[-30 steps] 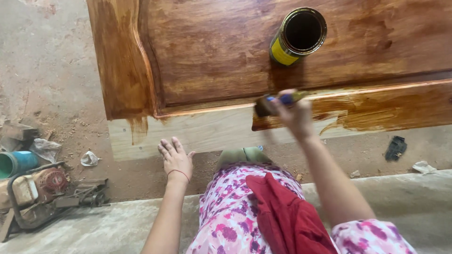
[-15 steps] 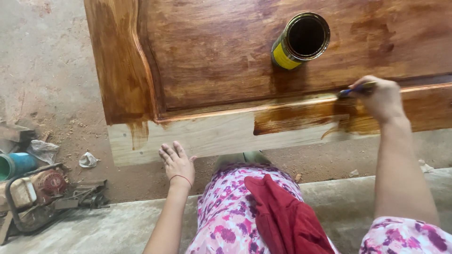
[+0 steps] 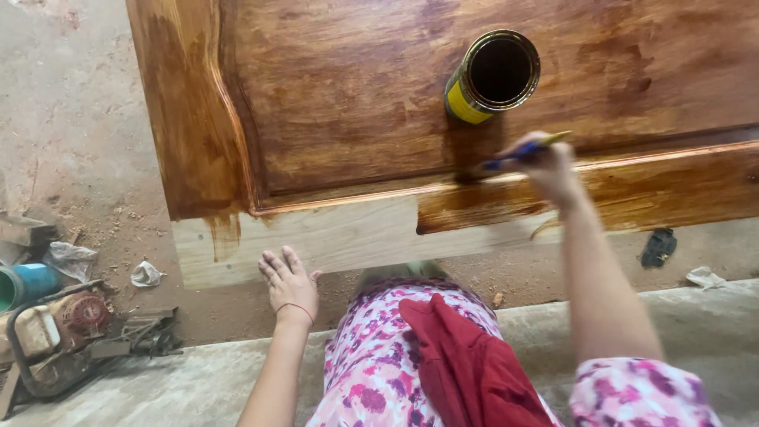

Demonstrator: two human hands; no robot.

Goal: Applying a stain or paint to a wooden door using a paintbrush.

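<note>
- Two hands: right hand (image 3: pixel 553 170) pinching brush (image 3: pixel 518 152), bristles at wooden panel (image 3: pixel 348 103) near edge.
- Left hand (image 3: pixel 289 285) spread flat, touching unstained strip (image 3: pixel 316 241).
- Open can (image 3: pixel 492 77) on panel.

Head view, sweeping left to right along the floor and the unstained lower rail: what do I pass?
Teal bucket → red engine machine → crumpled white scrap → left hand flat by the bare wood rail → right hand with the brush → dark rag → pale scrap.

The open tin can (image 3: pixel 492 77) stands just above the right hand (image 3: pixel 552 168), in the way. Left of the hand, the bare wood strip (image 3: pixel 316 241) is free.
</note>
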